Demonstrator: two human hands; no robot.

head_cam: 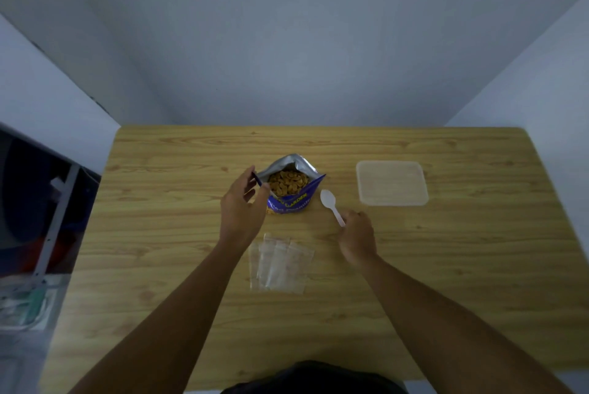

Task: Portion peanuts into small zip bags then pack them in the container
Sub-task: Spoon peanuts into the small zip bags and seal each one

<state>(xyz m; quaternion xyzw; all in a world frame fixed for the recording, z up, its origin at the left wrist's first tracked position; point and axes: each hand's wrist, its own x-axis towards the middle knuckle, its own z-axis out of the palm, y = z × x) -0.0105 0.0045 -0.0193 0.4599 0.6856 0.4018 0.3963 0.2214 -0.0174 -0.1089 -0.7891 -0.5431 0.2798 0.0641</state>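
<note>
**Two hands ready pouch and spoon for peanut portioning**

A person at a wooden bench [159, 234] holds the mouth of a blue peanut pouch [290, 201] with the left hand [242, 205]. Its fingers [248, 177] and thumb pinch the rim at the pouch's 9 o'clock side. The pouch stands upright near the middle of the bench, gaping, with the peanuts [288, 184] showing inside.

The right hand [357, 236] is curled round the handle of a white plastic spoon [330, 202]. The empty bowl of the spoon points toward 11 o'clock and lies just beside the pouch at its 3 o'clock side, not yet inside it.

A fanned stack of small clear zip bags [280, 263] lies flat at 6 o'clock from the pouch, between the two forearms and touched by neither hand. A translucent square container [392, 183] sits well apart at 3 o'clock; whether its lid is on cannot be told.

The work appears to be at its opening step, with no bag filled and nothing packed. The next move probably calls for swinging the spoon over the rim and down into the nuts while the left hand keeps the mouth wide. A zip bag must also be opened to receive the scoop.
</note>
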